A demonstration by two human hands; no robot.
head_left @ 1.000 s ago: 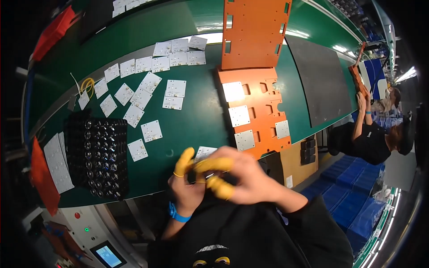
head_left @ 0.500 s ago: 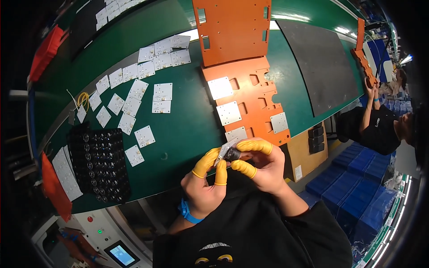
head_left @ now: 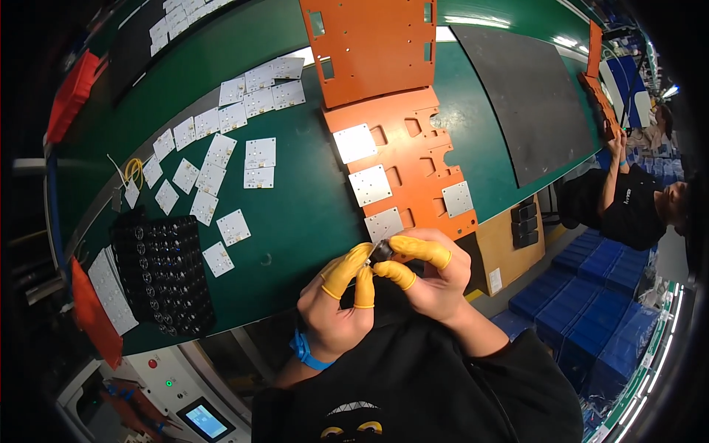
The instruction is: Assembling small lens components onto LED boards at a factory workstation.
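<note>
Both my hands meet at the table's near edge, with yellow finger covers on the fingers. My left hand [head_left: 338,299] is closed in a pinch on a small white circuit board, now almost hidden by the fingers. Against it, my right hand [head_left: 437,277] grips a short round black lens-like part [head_left: 382,251] between thumb and fingertips. Just beyond the hands lies an orange fixture plate [head_left: 406,166] with cutouts, its orange lid [head_left: 373,52] standing raised at the back. Several square white boards [head_left: 369,185] rest on the plate.
Loose white boards [head_left: 211,179] lie on the green table at left, near a black block of lens-like parts [head_left: 166,269] and red bins [head_left: 72,96]. A black mat [head_left: 521,103] lies at right. Beyond it a co-worker [head_left: 624,203] handles another orange fixture. A control screen [head_left: 205,419] is at lower left.
The white board in my left fingers has turned and is now mostly covered. My right thumb and fingers have moved left, closing more tightly round the black part. The view has shifted slightly.
</note>
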